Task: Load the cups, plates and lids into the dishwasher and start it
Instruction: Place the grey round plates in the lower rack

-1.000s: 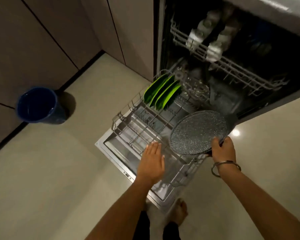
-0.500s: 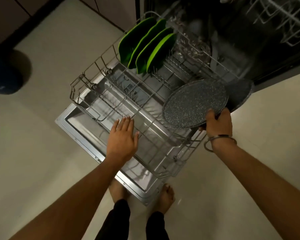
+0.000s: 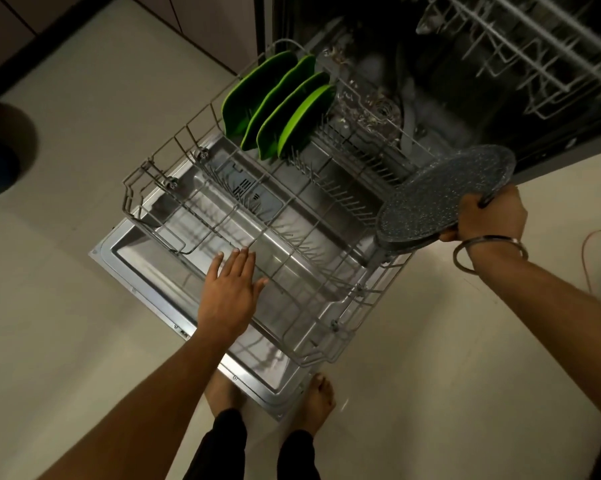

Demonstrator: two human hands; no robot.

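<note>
The dishwasher stands open with its lower wire rack (image 3: 153, 216) pulled out over the lowered door (image 3: 146, 289). Several green plates (image 3: 278, 109) stand upright in the rack's far left corner. My right hand (image 3: 489, 216) grips the edge of a speckled grey plate (image 3: 441, 199), held tilted over the rack's right side. My left hand (image 3: 229, 292) hovers flat with straight fingers over the rack's front wires; touching cannot be told. Clear glassware (image 3: 372, 109) sits at the rack's back.
The upper rack (image 3: 521, 53) shows at the top right inside the dark tub. A dark blue bucket (image 3: 1, 161) stands on the pale floor at the left. My bare feet (image 3: 321, 400) are just before the door's front edge. Cabinets line the top left.
The view has tilted down and closer to the rack. My right hand has carried the grey plate slightly to the right. My left hand stays spread over the rack's front.
</note>
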